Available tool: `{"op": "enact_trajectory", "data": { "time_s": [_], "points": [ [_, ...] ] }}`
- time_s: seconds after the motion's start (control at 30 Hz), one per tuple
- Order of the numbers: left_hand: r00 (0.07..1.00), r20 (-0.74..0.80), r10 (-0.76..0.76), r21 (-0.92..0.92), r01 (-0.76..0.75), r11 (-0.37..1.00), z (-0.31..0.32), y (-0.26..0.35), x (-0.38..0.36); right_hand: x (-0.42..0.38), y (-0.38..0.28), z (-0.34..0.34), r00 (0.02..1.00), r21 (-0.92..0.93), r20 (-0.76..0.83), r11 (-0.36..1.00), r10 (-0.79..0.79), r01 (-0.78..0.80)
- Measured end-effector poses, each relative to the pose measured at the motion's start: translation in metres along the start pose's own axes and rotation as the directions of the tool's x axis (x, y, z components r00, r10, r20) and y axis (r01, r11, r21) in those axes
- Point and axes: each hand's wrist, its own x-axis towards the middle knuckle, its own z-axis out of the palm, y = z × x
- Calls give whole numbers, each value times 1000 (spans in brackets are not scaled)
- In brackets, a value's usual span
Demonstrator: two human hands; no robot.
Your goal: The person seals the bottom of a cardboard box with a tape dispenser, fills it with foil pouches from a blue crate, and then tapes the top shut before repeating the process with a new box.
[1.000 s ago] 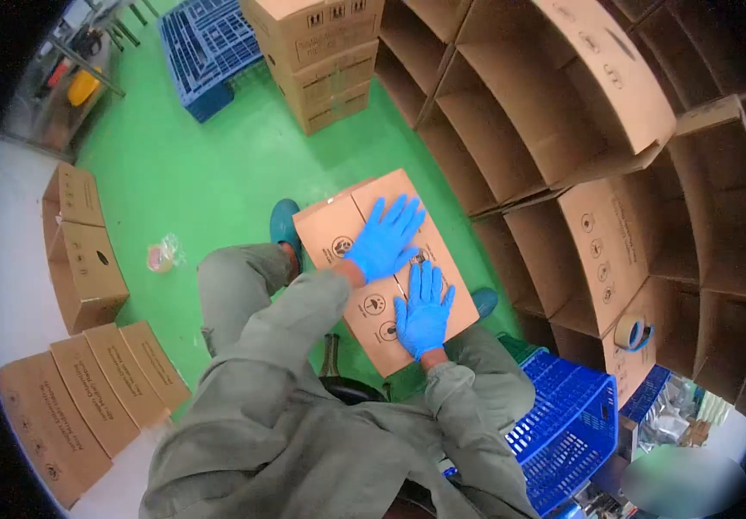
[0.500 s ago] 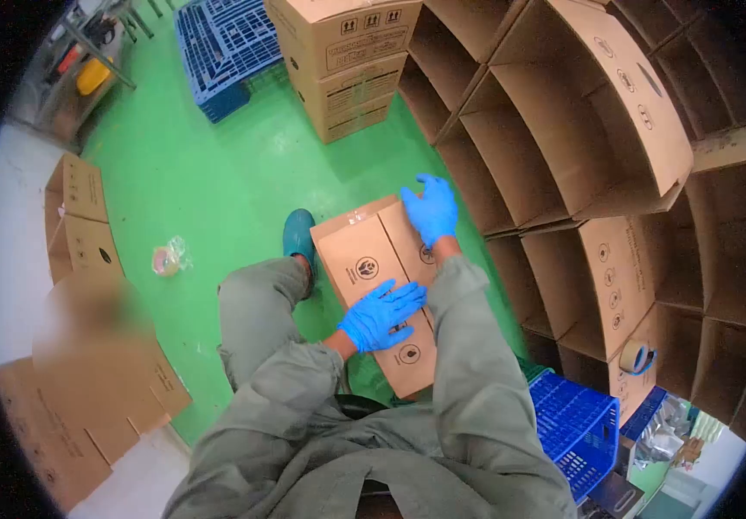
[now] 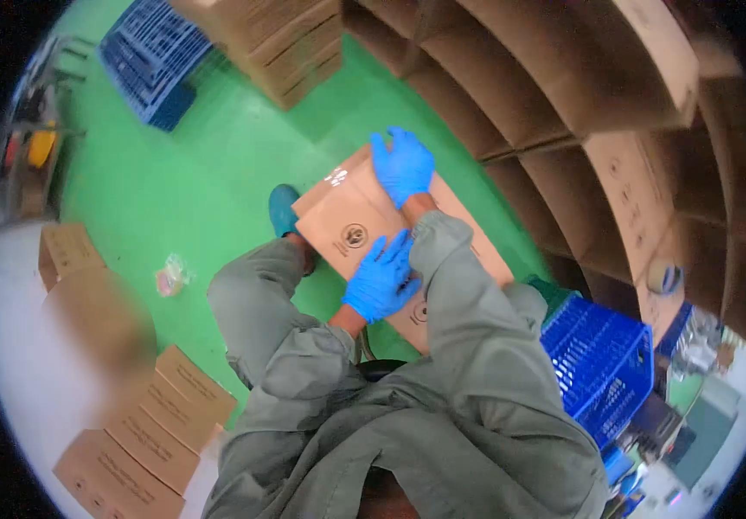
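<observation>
A brown cardboard box (image 3: 331, 227) with printed round symbols lies between my legs, its top flaps folded shut. Clear tape (image 3: 336, 176) shows at its far end. My left hand (image 3: 381, 281), in a blue glove, rests on the box's top with its fingers spread. Farther along, my right hand (image 3: 405, 169), also blue-gloved, lies over the box's far edge with thumb and fingers apart. Neither hand shows anything held. My right sleeve hides part of the box's top.
Open cardboard boxes (image 3: 554, 186) are stacked on the right, with a tape roll (image 3: 665, 278) against one. A blue crate (image 3: 602, 363) stands near my right leg. More cartons (image 3: 278, 52), a blue plastic pallet (image 3: 152, 56) and a plastic-wrapped roll (image 3: 171, 275) are on the green floor.
The view has turned, so the box and the surroundings appear more slanted. Both hands are still on the box, appearing slightly higher in the picture.
</observation>
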Motion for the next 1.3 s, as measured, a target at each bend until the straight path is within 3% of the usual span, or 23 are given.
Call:
{"op": "enact_trajectory", "data": {
  "time_s": [0.07, 0.1, 0.17, 0.2, 0.27, 0.37, 0.43, 0.5, 0.53, 0.57, 0.63, 0.67, 0.7, 0.73, 0.77, 0.8, 0.83, 0.93, 1.0, 1.17, 1.2, 1.27, 1.3],
  "points": [
    [916, -402, -20, -140, -40, 989, 9, -3, 4, 7, 24, -31, 995, 144, 99, 990, -17, 3],
    [924, -381, -16, -127, -35, 991, 12, -4, 2, 7, 38, -44, 971, 304, 226, 953, -77, 5],
    [930, -368, -12, -118, -34, 992, 8, -2, 3, 31, 105, -107, 762, 484, 646, 792, -37, -372],
    [932, -360, -36, -101, 0, 995, 9, -1, 2, 29, 133, -132, 735, 470, 676, 743, 43, -476],
    [942, -334, -32, -101, -2, 995, 12, -2, 2, 33, 221, -152, 731, 362, 613, 716, 299, -597],
    [940, -340, -14, -76, -12, 997, 7, -7, 10, -53, 180, -96, 882, 587, 472, 738, 23, -333],
    [935, -351, -41, -88, 11, 996, 12, -9, 2, -76, 131, -108, 809, 669, 560, 478, 180, -569],
    [919, -394, -17, -90, -20, 996, 9, -10, 7, -85, 144, -105, 824, 648, 553, 560, 121, -517],
    [913, -407, -1, -67, -29, 997, 8, -11, 10, -80, 157, -111, 929, 522, 368, 817, 45, -247],
    [909, -417, -2, -51, -21, 999, 10, -13, 10, -79, 167, -143, 944, 498, 321, 835, 73, -234],
    [915, -403, 12, -24, -24, 999, 6, -18, 9, -84, 174, -199, 676, 392, 696, 662, 241, -639],
    [917, -398, 17, -36, -34, 999, 7, -19, 11, -90, 197, -238, 799, 541, 534, 615, 275, -574],
    [919, -394, 19, -31, -33, 999, 8, -20, 11, -98, 231, -277, 997, 88, 69, 995, 38, -44],
    [918, -396, 14, -24, -26, 999, 9, -22, 12, -104, 254, -329, 965, -605, -105, 786, -241, 130],
    [908, -419, 7, -62, -36, 997, 8, -24, 14, -116, 290, -369, 907, -839, -332, 522, -260, -157],
    [905, -425, -16, -71, -16, 997, 6, -26, 16, -118, 328, -406, 619, -62, -762, 931, 189, -360],
    [910, -415, 14, -51, -39, 998, 3, -28, 18, -120, 304, -447, 492, 145, -706, 784, 510, -604],
    [906, -422, 28, -13, -37, 999, -8, -28, 16, -147, 380, -496, 868, -308, -402, 849, 293, -429],
    [897, -443, -15, -33, 0, 999, -13, -30, 13, -134, 367, -485, 726, 43, -446, 823, 524, -567],
    [880, -472, -58, -51, 39, 998, -14, -26, 13, -131, 429, -486, 807, 511, -214, 767, 551, -388],
    [878, -478, -40, -65, 10, 998, -15, -27, 12, -131, 433, -493, 781, 518, -182, 733, 598, -441],
    [879, -475, -44, -71, 11, 997, -13, -33, 15, -127, 420, -518, 442, 165, -129, 459, 888, -873],
    [877, -479, -41, -79, 3, 997, -10, -32, 15, -141, 411, -506, 517, 316, -337, 612, 787, -725]
  ]
}}
